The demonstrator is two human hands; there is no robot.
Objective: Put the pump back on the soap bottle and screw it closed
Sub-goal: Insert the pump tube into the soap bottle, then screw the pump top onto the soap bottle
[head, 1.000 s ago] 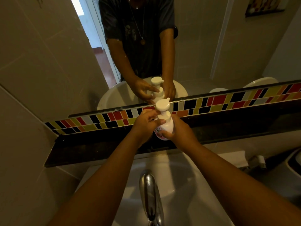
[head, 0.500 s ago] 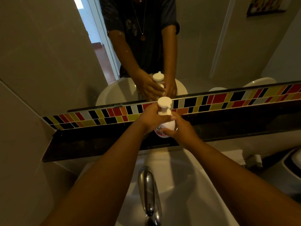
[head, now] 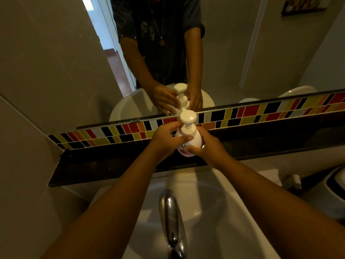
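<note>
A small white soap bottle [head: 196, 141] with a pink label stands on the dark ledge [head: 112, 165] under the mirror. Its cream pump [head: 188, 117] sits upright on the neck. My left hand [head: 168, 139] wraps the pump's collar from the left, thumb across the front. My right hand [head: 207, 148] holds the bottle's body from the right and below. The bottle's base is hidden by my fingers.
A white basin [head: 233, 212] with a chrome tap [head: 172, 217] lies below the ledge. A strip of coloured tiles [head: 261, 113] runs under the mirror [head: 233, 53], which shows the person's reflection. A dark bin [head: 336, 193] sits at the right edge.
My left hand has shifted its grip around the pump collar, with the thumb now across the front. The pump head has turned. The bottle stays in the same spot on the ledge.
</note>
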